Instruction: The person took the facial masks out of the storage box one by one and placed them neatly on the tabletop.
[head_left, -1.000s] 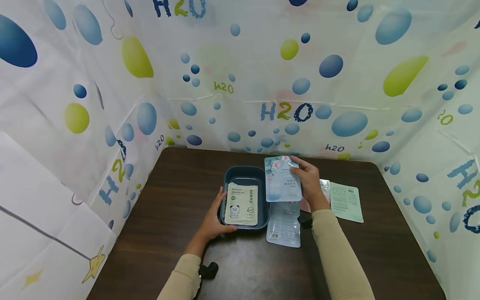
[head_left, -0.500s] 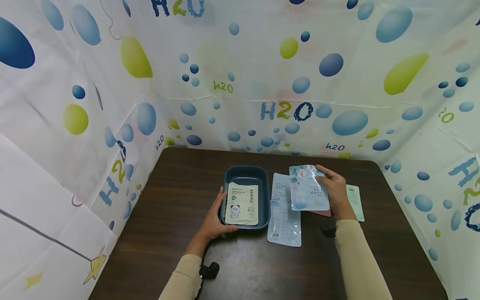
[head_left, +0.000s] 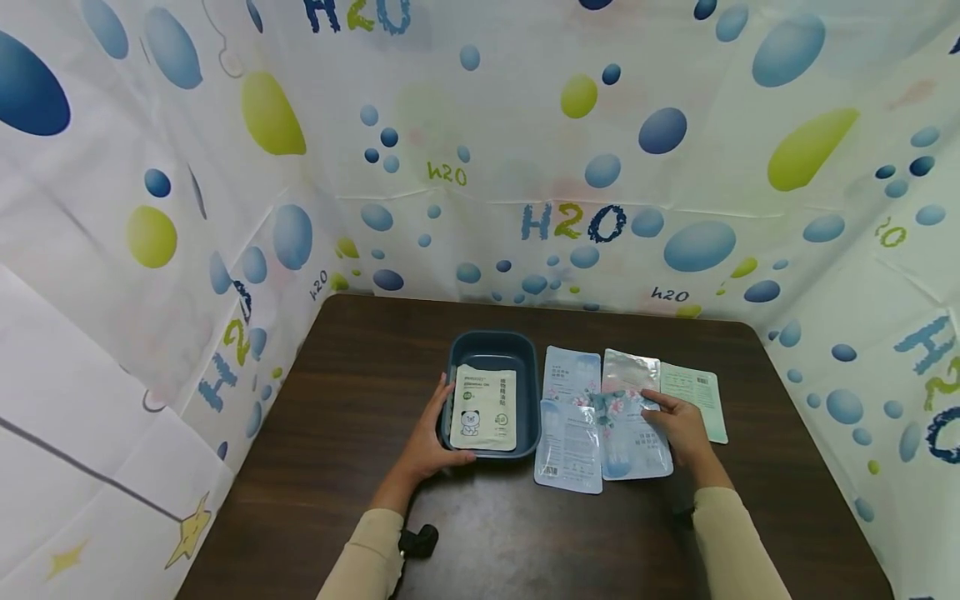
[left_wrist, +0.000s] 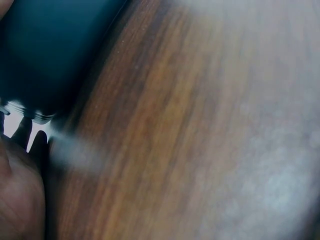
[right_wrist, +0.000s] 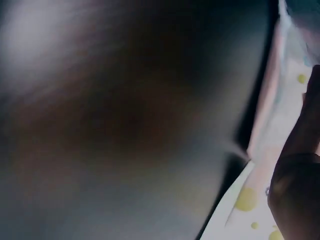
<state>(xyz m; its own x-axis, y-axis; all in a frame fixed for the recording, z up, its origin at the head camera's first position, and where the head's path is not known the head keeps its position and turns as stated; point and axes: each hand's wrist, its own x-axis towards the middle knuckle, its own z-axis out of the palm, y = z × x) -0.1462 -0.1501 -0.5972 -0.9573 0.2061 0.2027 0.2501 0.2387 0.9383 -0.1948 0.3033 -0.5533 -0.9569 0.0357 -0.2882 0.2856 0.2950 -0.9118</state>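
My left hand (head_left: 431,442) rests at the near left corner of a dark blue plastic tray (head_left: 491,340), fingers along its left side and thumb at its front. Inside the tray lies a cream sachet (head_left: 483,408) printed with a bear. To the right, my right hand (head_left: 678,427) pinches the upper right edge of a flat blue flowered sachet (head_left: 633,446), low over the table. This sachet overlaps a silver and pink sachet (head_left: 630,367). In the left wrist view, the tray wall (left_wrist: 50,45) appears beside my fingers (left_wrist: 22,132).
Beside the tray, a blue-grey sachet (head_left: 567,458) partly covers another pale blue one (head_left: 572,371). A light green sachet (head_left: 693,396) lies farther right. The dark wooden table (head_left: 360,367) backs onto a white curtain (head_left: 495,108) with blue and green spots.
My right hand has carried the blue flowered sachet from beside the tray to the right, then down onto the silver and pink one. The left hand stays at the tray.
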